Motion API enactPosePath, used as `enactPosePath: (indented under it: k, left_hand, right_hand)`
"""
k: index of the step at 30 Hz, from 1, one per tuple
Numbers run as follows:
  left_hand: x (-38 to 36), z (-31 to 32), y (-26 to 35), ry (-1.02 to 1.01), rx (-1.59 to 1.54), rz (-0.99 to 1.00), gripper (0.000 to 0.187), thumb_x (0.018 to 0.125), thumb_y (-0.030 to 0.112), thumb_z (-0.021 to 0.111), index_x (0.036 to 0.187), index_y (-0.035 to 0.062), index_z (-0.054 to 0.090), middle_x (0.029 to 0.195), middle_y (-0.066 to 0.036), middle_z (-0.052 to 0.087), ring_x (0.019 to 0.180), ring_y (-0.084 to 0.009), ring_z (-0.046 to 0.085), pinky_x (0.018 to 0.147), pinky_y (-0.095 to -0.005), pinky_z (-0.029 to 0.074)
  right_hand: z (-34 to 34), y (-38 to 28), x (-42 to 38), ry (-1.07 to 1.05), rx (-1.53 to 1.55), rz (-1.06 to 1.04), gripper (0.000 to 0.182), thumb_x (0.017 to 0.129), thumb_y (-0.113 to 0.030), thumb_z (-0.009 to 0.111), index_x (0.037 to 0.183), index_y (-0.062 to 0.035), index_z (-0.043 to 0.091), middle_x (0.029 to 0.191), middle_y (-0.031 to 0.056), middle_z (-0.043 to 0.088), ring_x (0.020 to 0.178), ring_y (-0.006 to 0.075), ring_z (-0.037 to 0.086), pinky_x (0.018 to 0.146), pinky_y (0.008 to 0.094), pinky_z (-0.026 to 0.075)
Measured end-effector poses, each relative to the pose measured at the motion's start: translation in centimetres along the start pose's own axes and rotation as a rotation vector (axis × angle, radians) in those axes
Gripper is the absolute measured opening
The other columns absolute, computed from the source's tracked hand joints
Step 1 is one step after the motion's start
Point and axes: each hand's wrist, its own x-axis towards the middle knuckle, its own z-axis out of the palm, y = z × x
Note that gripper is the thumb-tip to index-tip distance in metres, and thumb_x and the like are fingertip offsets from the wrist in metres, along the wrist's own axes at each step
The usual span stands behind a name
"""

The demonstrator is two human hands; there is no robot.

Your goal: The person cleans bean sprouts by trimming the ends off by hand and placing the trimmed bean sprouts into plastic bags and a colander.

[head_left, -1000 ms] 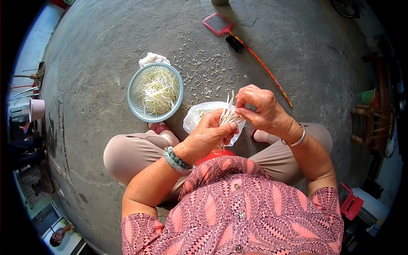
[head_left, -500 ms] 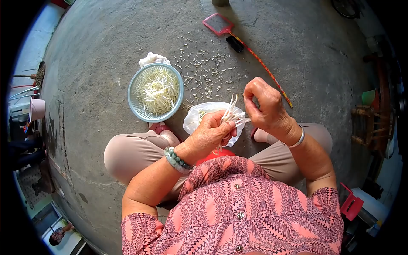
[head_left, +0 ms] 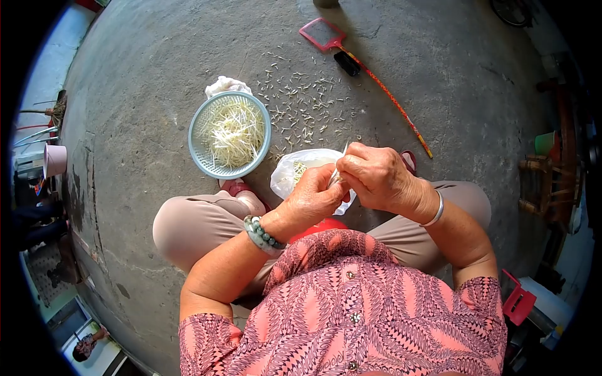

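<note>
My left hand (head_left: 313, 193) is closed around a small bunch of white bean sprouts (head_left: 335, 179), largely covered by my fingers. Against the bunch, my right hand (head_left: 379, 178) is closed with thumb and fingertips pinching at the sprouts' ends; the exact pinch point is hidden. Beneath both hands lies a white plastic bag (head_left: 281, 177) with more sprouts inside. A light blue round colander (head_left: 194, 145) to the left holds a heap of bean sprouts (head_left: 236, 135).
Small sprout bits (head_left: 307, 106) are scattered over the concrete floor (head_left: 150, 81). Farther off lies a red-framed fly swatter (head_left: 322, 34) beside a black brush (head_left: 346, 64). A crumpled white bag (head_left: 227, 85) touches the colander's far side. Wooden furniture (head_left: 538, 182) stands at right.
My right hand has moved left and down from beside the bunch onto the sprouts in my left hand. The left hand has turned slightly; the colander has stayed put.
</note>
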Motion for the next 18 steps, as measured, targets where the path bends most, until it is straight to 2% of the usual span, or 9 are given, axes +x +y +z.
enactPosePath:
  k: [4,10,13,16,18]
  left_hand:
    - [-0.16,0.07,0.29,-0.001,-0.028,-0.002,0.024,0.098,0.031,0.051,0.094,0.0069,0.055,0.075,0.002,0.054,0.060,-0.0030,0.046,0.051,-0.0176,0.037]
    - [-0.15,-0.03,0.22,0.012,0.001,0.025,0.025,0.098,0.031,0.051,0.095,0.0064,0.055,0.075,0.002,0.053,0.060,-0.0026,0.045,0.050,-0.0176,0.036]
    - [-0.11,0.19,0.33,0.046,-0.009,0.010,0.019,0.096,0.022,0.052,0.091,0.0045,0.057,0.073,0.002,0.056,0.063,-0.0040,0.047,0.053,-0.0215,0.038]
    - [-0.09,0.31,0.29,0.019,0.009,0.037,0.026,0.099,0.031,0.050,0.095,0.0056,0.054,0.073,0.002,0.053,0.058,-0.0023,0.044,0.049,-0.0180,0.035]
    - [-0.05,0.44,0.26,0.009,-0.034,0.039,0.026,0.099,0.031,0.050,0.096,0.0056,0.055,0.073,0.002,0.053,0.058,-0.0022,0.044,0.049,-0.0178,0.035]
  right_hand:
    - [-0.30,-0.16,0.10,0.006,-0.054,-0.001,0.012,0.074,-0.007,0.063,0.076,-0.0045,0.051,0.070,0.0092,0.052,0.059,0.0267,0.059,0.050,0.0357,0.049]
    - [-0.40,-0.06,0.14,0.028,-0.031,0.027,0.012,0.075,-0.007,0.062,0.078,-0.0042,0.052,0.070,0.0098,0.052,0.059,0.0280,0.059,0.050,0.0360,0.049]
    - [0.08,0.11,0.04,0.005,-0.036,-0.014,0.014,0.072,-0.007,0.063,0.080,-0.0041,0.052,0.072,0.0102,0.053,0.059,0.0278,0.060,0.049,0.0362,0.049]
    - [-0.05,-0.06,0.02,-0.006,-0.054,-0.026,0.013,0.073,-0.002,0.064,0.078,-0.0030,0.052,0.067,0.0104,0.051,0.056,0.0279,0.056,0.047,0.0351,0.046]
    - [-0.03,-0.36,0.03,-0.009,-0.095,-0.042,0.013,0.072,-0.001,0.063,0.077,-0.0034,0.051,0.066,0.0098,0.049,0.055,0.0277,0.055,0.047,0.0354,0.045]
